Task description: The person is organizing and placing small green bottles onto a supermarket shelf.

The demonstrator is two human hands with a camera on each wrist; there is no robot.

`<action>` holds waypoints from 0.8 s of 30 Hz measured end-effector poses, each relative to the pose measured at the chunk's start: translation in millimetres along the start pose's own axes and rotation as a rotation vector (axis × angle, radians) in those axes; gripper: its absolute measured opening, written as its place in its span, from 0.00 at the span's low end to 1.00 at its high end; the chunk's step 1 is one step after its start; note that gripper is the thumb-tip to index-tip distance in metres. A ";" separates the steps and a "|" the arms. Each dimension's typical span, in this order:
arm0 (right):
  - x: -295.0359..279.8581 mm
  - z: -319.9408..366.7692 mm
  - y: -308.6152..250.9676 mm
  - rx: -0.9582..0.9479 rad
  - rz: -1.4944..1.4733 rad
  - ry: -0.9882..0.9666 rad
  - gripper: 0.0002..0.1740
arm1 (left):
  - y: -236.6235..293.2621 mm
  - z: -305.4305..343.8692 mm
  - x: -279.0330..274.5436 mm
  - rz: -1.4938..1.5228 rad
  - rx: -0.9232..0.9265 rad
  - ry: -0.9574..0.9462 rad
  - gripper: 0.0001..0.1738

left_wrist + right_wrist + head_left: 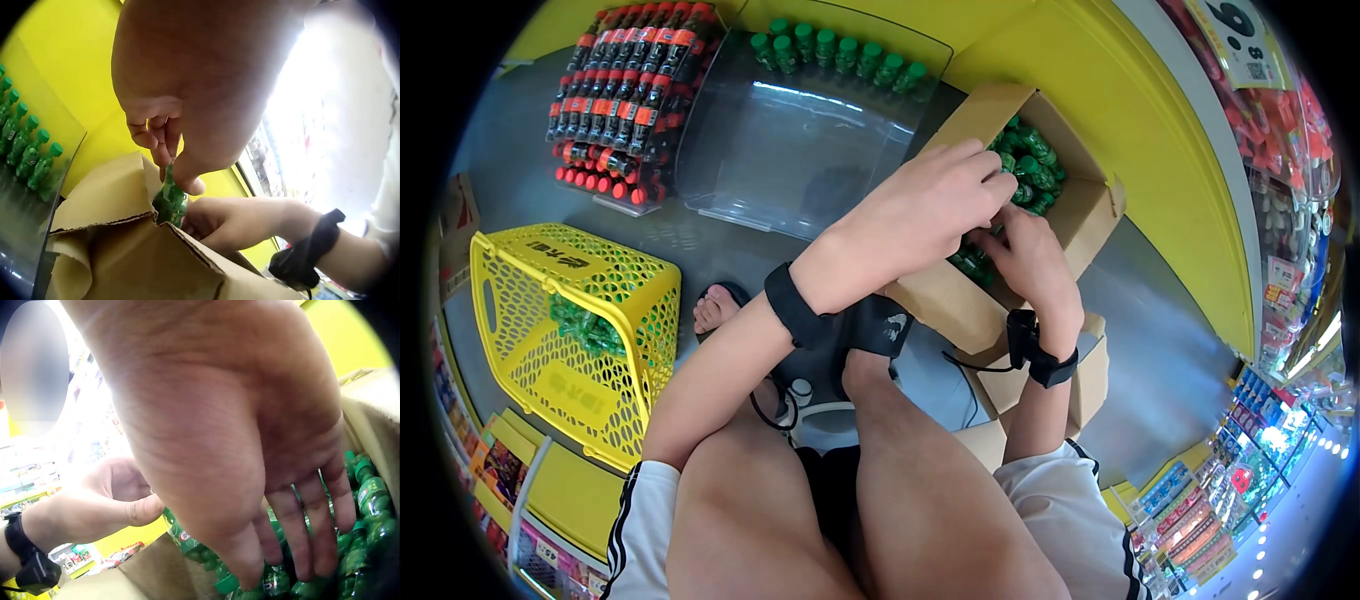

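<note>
In the head view my left hand (948, 196) reaches over an open cardboard box (1080, 150) packed with small green bottles (1030, 165). Thumb and fingers of the left hand (181, 119) pinch the upper end of one green bottle (172, 203) at the box's rim in the left wrist view. My right hand (1032, 255) is low over the box, close beside the left. Seen from the right wrist, the right hand's fingers (306, 531) extend down onto the bottles inside, loosely spread. Its thumb partly covers the bottles beneath.
A clear display bin (800, 150) with a row of green bottles (845, 55) along its back stands left of the box. Red-capped dark bottles (630, 90) are stacked farther left. A yellow basket (580, 330) holds more green bottles. Flaps stick out around the box.
</note>
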State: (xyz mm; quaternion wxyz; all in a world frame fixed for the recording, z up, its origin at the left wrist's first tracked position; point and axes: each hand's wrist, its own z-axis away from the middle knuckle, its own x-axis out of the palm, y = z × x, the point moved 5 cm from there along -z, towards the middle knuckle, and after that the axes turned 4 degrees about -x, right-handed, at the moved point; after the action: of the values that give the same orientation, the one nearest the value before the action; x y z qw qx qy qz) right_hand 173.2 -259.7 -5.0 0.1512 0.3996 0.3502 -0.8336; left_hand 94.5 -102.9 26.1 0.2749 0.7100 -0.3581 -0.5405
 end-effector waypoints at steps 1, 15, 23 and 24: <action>1.5 -0.1 1.2 0.000 0.000 0.000 0.20 | -1.0 0.2 -1.4 0.040 -0.009 0.003 0.15; -8.4 3.1 -13.8 -0.061 -0.003 0.063 0.15 | -15.2 5.1 -17.9 -0.007 -0.020 0.009 0.17; -20.9 11.6 -22.2 -0.065 -0.043 0.204 0.15 | -15.7 15.0 -30.7 -0.259 0.103 0.047 0.16; -23.2 13.8 -25.6 -0.049 -0.045 0.212 0.15 | -16.4 17.1 -33.5 -0.284 0.114 0.056 0.15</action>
State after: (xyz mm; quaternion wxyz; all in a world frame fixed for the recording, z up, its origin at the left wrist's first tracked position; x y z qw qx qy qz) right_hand 166.6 -251.9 30.8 0.1042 0.4737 0.3935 -0.7810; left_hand 76.2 -66.3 28.0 0.1648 0.7828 -0.2764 -0.5325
